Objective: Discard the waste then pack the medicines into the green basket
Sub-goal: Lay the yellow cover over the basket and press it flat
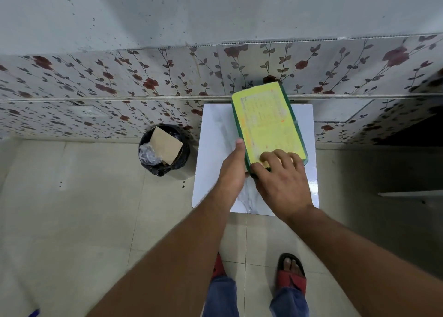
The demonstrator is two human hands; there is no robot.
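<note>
Two pieces of waste, brown card and crumpled plastic, sit in the black bin (164, 149) left of the white tabletop (215, 129). Left hand (231, 170) braces the green basket's (239, 125) near-left side, apparently to steady it. Right hand (281, 175) lies flat, grasping nothing, pressing a yellow sheet (268, 122) covering the basket at the tabletop's far-right edge.

White marbled table (215, 129) against floral wall (96, 82); beige tiled floor (72, 209); red sandals (293, 277) below; grey ledge (407, 194) right.

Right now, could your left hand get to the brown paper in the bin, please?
Probably yes: the left hand is beside the green basket, nothing lies between it and the brown paper atop the open bin.
</note>
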